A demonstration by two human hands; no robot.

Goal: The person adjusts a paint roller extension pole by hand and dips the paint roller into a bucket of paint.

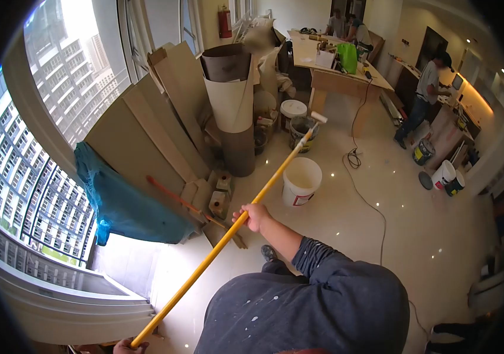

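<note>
A paint roller on a long yellow pole runs diagonally across the head view, from the lower left up to the middle. Its pale roller head is at the far end, just above a dark paint bucket; whether they touch I cannot tell. My right hand is wrapped round the pole near its middle. At the bottom edge, my left hand grips the near end and is partly cut off. A white bucket stands on the floor beyond my right hand.
Boards lean by the window with blue cloth over them. A rolled sheet stands upright. A cable crosses the tiled floor. People work at a table and, right, a person stands at a counter.
</note>
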